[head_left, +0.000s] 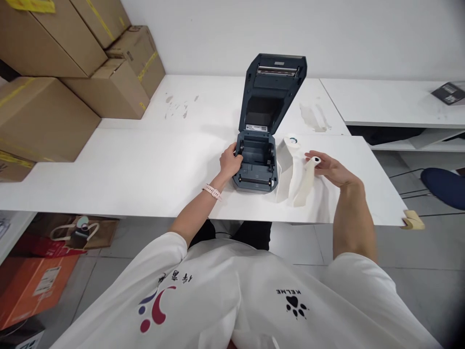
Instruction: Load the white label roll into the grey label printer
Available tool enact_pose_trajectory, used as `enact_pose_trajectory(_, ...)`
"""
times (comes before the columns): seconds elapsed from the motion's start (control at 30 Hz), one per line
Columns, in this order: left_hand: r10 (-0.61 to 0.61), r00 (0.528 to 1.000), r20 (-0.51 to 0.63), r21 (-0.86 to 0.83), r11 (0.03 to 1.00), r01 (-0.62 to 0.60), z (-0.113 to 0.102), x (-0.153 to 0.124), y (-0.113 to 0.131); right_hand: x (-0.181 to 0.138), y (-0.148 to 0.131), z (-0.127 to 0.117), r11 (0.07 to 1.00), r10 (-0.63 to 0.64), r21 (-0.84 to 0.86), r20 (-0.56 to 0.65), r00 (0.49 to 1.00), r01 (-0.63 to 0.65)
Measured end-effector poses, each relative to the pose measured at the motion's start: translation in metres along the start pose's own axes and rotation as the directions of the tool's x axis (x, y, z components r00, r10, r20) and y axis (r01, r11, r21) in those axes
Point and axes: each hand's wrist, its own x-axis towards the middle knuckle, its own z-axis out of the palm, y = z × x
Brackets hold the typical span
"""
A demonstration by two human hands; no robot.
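Observation:
A dark grey label printer (256, 167) stands on the white table with its lid (271, 92) raised, and its inner bay shows no roll. My left hand (231, 162) grips the printer's left wall, the thumb over the rim. To the right of the printer, my right hand (329, 168) has its fingers closed around a small cream label roll (308, 177), whose loose strip hangs down to the tabletop. Between that roll and the printer lies another white label roll (291, 142) with a long strip unwound toward the front edge. My right fingertips are partly hidden behind the cream roll.
Cardboard boxes (119, 87) are stacked at the table's left end. A wooden-coloured corner guard (413, 220) sits on the right front corner. A black box (449, 93) rests at the far right, above a dark blue stool (443, 186). An orange box (39, 286) stands on the floor.

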Motion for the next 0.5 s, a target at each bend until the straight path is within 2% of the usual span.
enact_pose_trajectory(0.07, 0.003, 1.000, 0.004, -0.007, 1.000, -0.003, 0.000, 0.000, 0.000, 0.001, -0.009, 0.016, 0.997, 0.069, -0.033, 0.057, 0.996, -0.067)
enact_pose_trajectory(0.13, -0.004, 1.000, 0.005, -0.012, 1.000, 0.004, -0.001, -0.001, 0.001, 0.000, -0.025, 0.024, 0.999, 0.034, -0.021, 0.031, 0.999, -0.033)
enact_pose_trajectory(0.2, -0.018, 1.000, 0.008, -0.013, 1.000, 0.018, -0.002, -0.002, 0.003, -0.002, -0.047, 0.029, 0.990, -0.137, 0.038, -0.020, 0.990, 0.137)
enact_pose_trajectory(0.27, -0.027, 1.000, 0.008, -0.015, 1.000, 0.027, -0.002, -0.003, 0.003, -0.006, -0.075, 0.035, 0.936, -0.341, 0.088, -0.012, 0.940, 0.340)
enact_pose_trajectory(0.3, -0.026, 1.000, 0.005, -0.017, 0.999, 0.026, -0.002, -0.002, 0.003, -0.007, -0.091, 0.040, 0.909, -0.409, 0.101, 0.039, 0.912, 0.404)
enact_pose_trajectory(0.37, -0.018, 1.000, 0.002, -0.028, 0.999, 0.018, -0.001, -0.002, 0.002, -0.006, -0.122, 0.058, 0.888, -0.460, 0.115, 0.178, 0.870, 0.446)
enact_pose_trajectory(0.43, -0.001, 1.000, 0.004, -0.044, 0.999, 0.001, -0.001, -0.002, 0.000, 0.002, -0.147, 0.083, 0.904, -0.426, 0.113, 0.324, 0.844, 0.413)
enact_pose_trajectory(0.5, 0.002, 1.000, 0.007, -0.046, 0.999, -0.002, -0.001, -0.002, 0.000, 0.014, -0.162, 0.111, 0.917, -0.363, 0.013, 0.438, 0.822, 0.398)
